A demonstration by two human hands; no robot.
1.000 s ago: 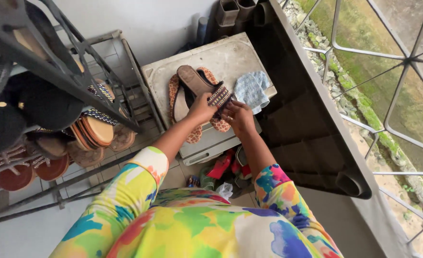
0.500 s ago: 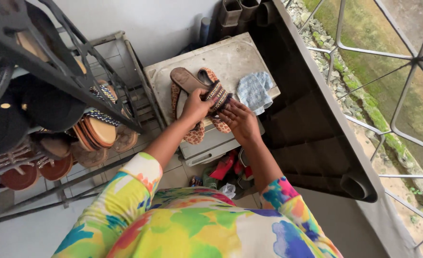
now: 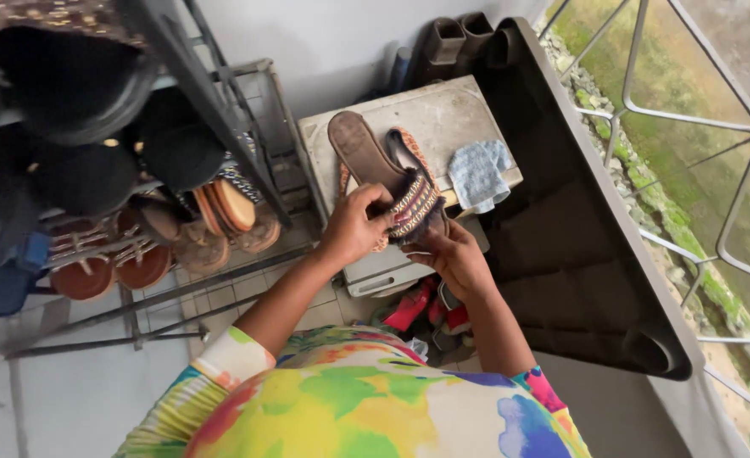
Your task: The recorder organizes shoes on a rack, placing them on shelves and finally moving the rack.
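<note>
I see both hands closed on one brown sandal [image 3: 373, 165]: left hand [image 3: 354, 225] at its woven strap [image 3: 413, 206], right hand [image 3: 453, 254] beneath. Blue cloth [image 3: 479, 174] lies at three o'clock on the surface [image 3: 426, 110].

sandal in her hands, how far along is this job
In hand: the left hand and right hand hold a brown sandal by its patterned strap, raised over a worn white surface. A second sandal lies beneath it and a blue cloth rests unused alongside. Many pairs already sit on the shoe rack. Whether this sandal has been wiped can't be told.
</note>
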